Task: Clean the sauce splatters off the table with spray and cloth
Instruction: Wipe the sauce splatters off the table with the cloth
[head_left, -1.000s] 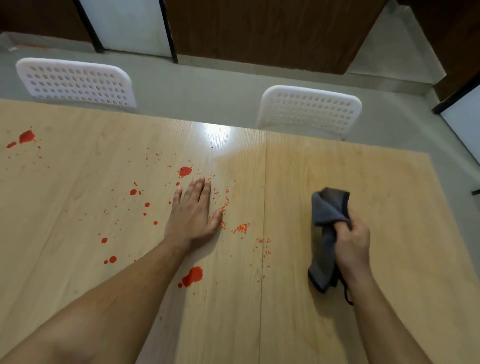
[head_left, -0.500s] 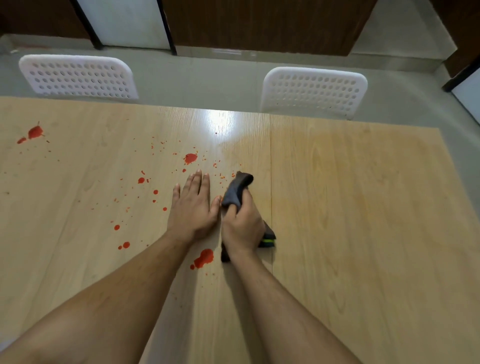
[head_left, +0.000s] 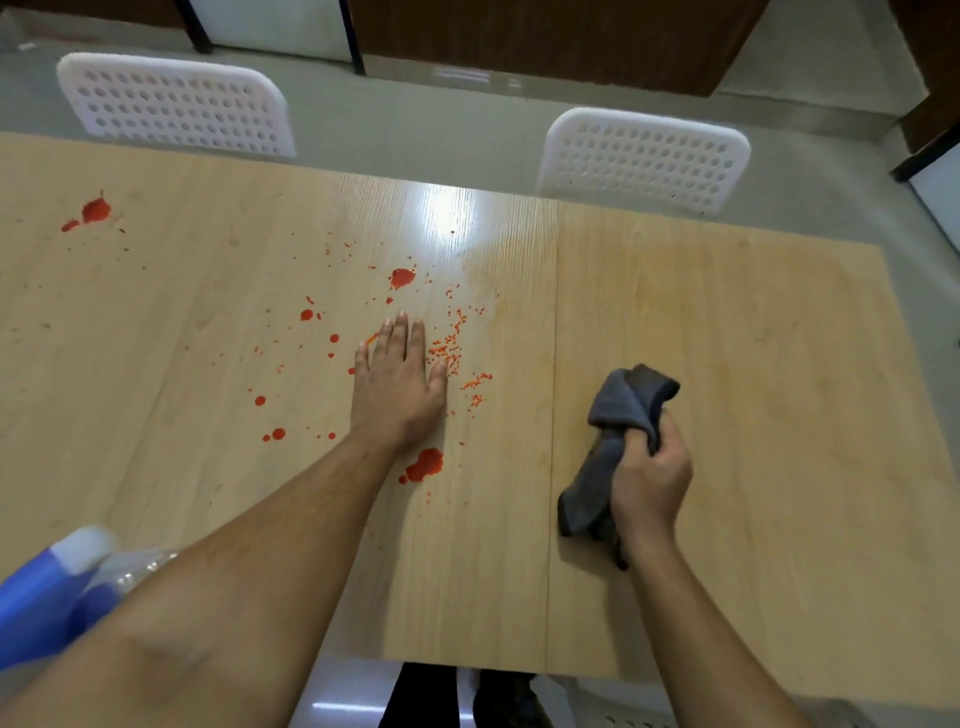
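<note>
Red sauce splatters (head_left: 425, 464) dot the middle and left of the light wooden table (head_left: 727, 364), with a bigger blotch (head_left: 96, 211) at the far left. My left hand (head_left: 397, 384) lies flat, fingers straight, pressing on the table among the spots. My right hand (head_left: 649, 480) grips a crumpled dark grey cloth (head_left: 621, 415) on the right half of the table, away from the spots. A blue and white spray bottle (head_left: 57, 577) shows at the bottom left, partly hidden behind my left forearm.
Two white perforated chairs, one (head_left: 171, 104) at the back left and one (head_left: 644, 158) at the back right, stand behind the table. The near table edge runs along the bottom, with my legs below it.
My right hand with the cloth swept left next to my left hand, then moved back to the right half. Fine smeared red specks now lie right of my left hand.
</note>
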